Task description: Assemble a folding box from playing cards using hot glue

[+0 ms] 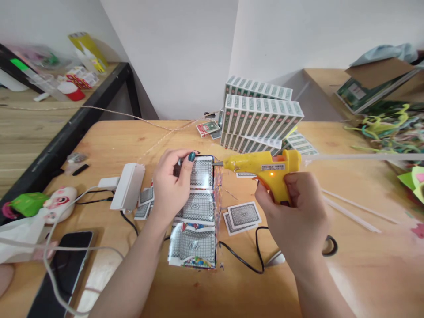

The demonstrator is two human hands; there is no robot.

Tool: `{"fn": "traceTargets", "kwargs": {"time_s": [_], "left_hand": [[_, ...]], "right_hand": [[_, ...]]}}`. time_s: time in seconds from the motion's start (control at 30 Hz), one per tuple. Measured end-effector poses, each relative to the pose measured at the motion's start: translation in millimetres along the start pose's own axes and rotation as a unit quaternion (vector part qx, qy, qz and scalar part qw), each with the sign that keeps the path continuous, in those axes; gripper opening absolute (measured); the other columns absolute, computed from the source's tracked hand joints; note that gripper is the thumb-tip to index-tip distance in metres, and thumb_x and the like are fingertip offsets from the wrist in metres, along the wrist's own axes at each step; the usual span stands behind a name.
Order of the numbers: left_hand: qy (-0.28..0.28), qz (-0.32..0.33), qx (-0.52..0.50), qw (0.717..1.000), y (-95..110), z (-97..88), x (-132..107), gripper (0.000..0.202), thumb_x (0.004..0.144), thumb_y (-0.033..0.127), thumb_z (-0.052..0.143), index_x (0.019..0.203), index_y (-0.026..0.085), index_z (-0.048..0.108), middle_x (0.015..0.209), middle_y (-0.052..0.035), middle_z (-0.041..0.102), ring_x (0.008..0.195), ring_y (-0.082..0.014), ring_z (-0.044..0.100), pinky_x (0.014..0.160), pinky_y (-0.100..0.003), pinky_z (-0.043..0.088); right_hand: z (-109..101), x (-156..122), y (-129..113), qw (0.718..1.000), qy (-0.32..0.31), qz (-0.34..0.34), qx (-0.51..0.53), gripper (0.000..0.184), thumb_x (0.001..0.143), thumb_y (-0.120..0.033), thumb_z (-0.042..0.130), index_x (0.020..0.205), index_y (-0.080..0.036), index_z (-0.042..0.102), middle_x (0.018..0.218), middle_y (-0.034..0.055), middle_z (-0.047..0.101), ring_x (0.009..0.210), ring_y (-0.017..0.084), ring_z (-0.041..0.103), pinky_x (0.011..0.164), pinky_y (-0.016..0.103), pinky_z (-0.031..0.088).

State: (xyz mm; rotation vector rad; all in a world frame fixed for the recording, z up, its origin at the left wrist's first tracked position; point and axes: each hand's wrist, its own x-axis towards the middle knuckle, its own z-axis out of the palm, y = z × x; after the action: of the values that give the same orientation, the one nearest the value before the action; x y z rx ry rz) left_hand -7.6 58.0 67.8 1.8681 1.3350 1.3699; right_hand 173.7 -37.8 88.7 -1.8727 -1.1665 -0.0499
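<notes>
A yellow hot glue gun (255, 162), its small orange light lit, is gripped in my right hand (300, 207). Its metal nozzle meets the right edge of the far playing card on a card-covered block (198, 207). My left hand (172, 183) pinches that playing card (203, 172) near its top left, thumb on the face and the other fingers partly hidden behind. Grey patterned cards line the block's top, and the nearest one (194, 243) looks wrinkled. A clear glue stick (357, 157) sticks out of the gun's back.
Stacked card boxes (261, 117) stand at the back. Loose cards (244, 215) and a black cable (241, 261) lie right of the block. A white power strip (127, 187) and phone (62, 274) are left; spare glue sticks (353, 214) lie right.
</notes>
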Motion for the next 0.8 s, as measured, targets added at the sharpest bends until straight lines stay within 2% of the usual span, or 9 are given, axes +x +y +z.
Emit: {"fn": "traceTargets", "kwargs": {"time_s": [0.27, 0.4, 0.6, 0.8], "left_hand": [[-0.002, 0.001, -0.001, 1.000, 0.9, 0.9, -0.1, 0.016, 0.091, 0.035, 0.054, 0.095, 0.024, 0.065, 0.096, -0.0042, 0.067, 0.093, -0.0190, 0.062, 0.085, -0.037, 0.050], [0.000, 0.013, 0.003, 1.000, 3.4, 0.2, 0.0, 0.014, 0.090, 0.033, 0.055, 0.093, 0.024, 0.066, 0.095, -0.0035, 0.067, 0.093, -0.0186, 0.062, 0.083, -0.036, 0.050], [-0.010, 0.004, -0.014, 1.000, 5.1, -0.8, 0.3, 0.018, 0.079, 0.034, 0.070, 0.093, 0.024, 0.066, 0.097, -0.0031, 0.067, 0.094, -0.0195, 0.063, 0.089, -0.038, 0.049], [-0.004, 0.014, -0.024, 1.000, 5.5, 0.1, 0.9, 0.018, 0.076, 0.030, 0.073, 0.091, 0.023, 0.066, 0.096, -0.0027, 0.067, 0.094, -0.0189, 0.063, 0.088, -0.038, 0.050]], "right_hand": [[-3.0, -3.2, 3.4, 1.000, -0.014, 0.006, 0.004, 0.023, 0.071, -0.030, 0.068, 0.078, -0.022, 0.047, 0.064, -0.0028, 0.060, 0.054, 0.013, 0.061, 0.048, 0.021, 0.046], [-5.7, -2.3, 4.5, 1.000, -0.014, -0.002, 0.009, 0.023, 0.071, -0.030, 0.069, 0.076, -0.023, 0.047, 0.060, -0.0048, 0.056, 0.050, 0.011, 0.057, 0.046, 0.020, 0.044], [-11.0, -2.9, 9.2, 0.999, -0.042, -0.004, 0.008, 0.021, 0.071, -0.028, 0.068, 0.077, -0.023, 0.048, 0.061, -0.0046, 0.057, 0.050, 0.010, 0.056, 0.045, 0.020, 0.043], [-16.8, -5.0, 5.8, 0.998, -0.064, 0.011, 0.009, 0.020, 0.073, -0.027, 0.067, 0.079, -0.023, 0.048, 0.067, -0.0024, 0.060, 0.056, 0.012, 0.059, 0.052, 0.022, 0.048]]}}
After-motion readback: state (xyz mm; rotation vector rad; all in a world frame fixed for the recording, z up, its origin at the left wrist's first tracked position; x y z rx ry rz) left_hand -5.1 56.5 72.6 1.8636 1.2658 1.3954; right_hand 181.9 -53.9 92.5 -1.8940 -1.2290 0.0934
